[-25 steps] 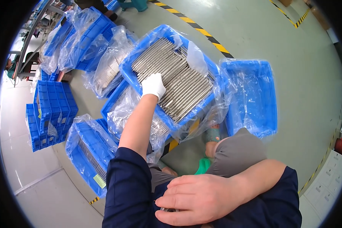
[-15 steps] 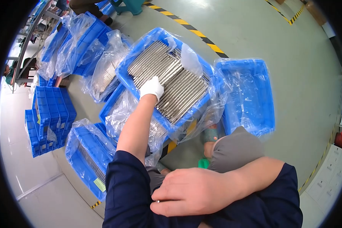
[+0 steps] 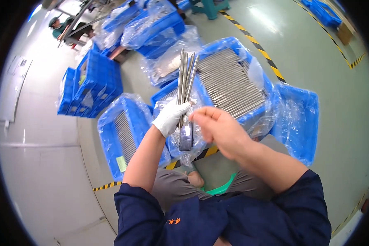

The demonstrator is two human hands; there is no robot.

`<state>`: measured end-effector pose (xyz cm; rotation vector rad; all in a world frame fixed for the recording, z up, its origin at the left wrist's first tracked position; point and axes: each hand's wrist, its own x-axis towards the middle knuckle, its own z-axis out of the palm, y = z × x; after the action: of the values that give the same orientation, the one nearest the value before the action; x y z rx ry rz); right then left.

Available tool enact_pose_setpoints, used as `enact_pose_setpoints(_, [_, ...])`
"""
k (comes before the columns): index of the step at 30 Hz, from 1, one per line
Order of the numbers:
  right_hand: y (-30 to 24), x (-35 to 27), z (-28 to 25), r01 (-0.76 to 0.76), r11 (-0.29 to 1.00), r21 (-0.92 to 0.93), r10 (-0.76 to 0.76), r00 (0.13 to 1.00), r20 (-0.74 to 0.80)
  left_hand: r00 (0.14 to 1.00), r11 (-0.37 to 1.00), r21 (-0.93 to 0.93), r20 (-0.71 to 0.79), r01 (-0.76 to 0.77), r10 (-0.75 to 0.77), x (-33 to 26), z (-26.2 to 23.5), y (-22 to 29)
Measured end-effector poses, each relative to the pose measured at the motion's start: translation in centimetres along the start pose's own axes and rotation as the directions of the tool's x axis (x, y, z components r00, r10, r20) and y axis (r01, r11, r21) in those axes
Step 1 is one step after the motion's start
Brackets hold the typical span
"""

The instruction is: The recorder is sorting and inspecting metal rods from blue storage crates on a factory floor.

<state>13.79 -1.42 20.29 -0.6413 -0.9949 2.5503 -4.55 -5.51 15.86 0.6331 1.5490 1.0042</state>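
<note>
1. The left hand (image 3: 170, 118), in a white fabric glove, is clamped around a loose bundle of slim, silver, round metal rods (image 3: 186, 78); they stand roughly upright and fan out slightly at the top.
2. The bare right hand (image 3: 227, 133) is blurred, its fingers bent and thumb toward the forefinger, close beside the lower part of the bundle. Whether it touches or pinches anything, I cannot tell.
3. The two hands are near each other, in front of the person's body.
4. Just below the bundle shows a dark, glossy, rectangular object (image 3: 186, 139); what supports it is unclear.
5. Beyond the right hand, a large blue plastic bin (image 3: 253, 113) lined with clear film holds many silver metal rods (image 3: 233, 86) lying side by side in a row.
6. To its right is a blue rectangular bin (image 3: 297, 123) with a crinkled clear liner.
7. Left of the gloved hand, a film-lined blue bin (image 3: 109, 151) holds more rods (image 3: 125, 129) and carries a pale green paper label (image 3: 121, 163).
8. Farther left rises a stack of blue plastic crates (image 3: 104, 78).
9. Yellow-and-black striped tape (image 3: 256, 43) crosses the grey-green floor (image 3: 340, 123), near a teal plastic stool (image 3: 211, 10).
</note>
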Motion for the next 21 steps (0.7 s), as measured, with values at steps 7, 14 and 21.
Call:
enact_pose_setpoints(7, [2.8,3.1,1.1,0.083,0.993,-0.078,-0.068,0.982,0.178,0.955,0.981,-0.157,0.289,0.116,-0.067,-11.3,0.4,1.0])
enact_pose_setpoints(14, [5.5,2.7,2.2,0.187,0.982,0.019,-0.187,0.982,-0.024,0.986,0.394,-0.917,0.118,0.064,0.115,-14.7,2.6,-5.1])
enact_pose_setpoints(21, [5.6,0.7,6.4,0.306,0.881,-0.361,-0.259,0.95,0.174,0.994,0.325,-0.946,0.047,0.012,0.101,-12.9,1.8,-7.4])
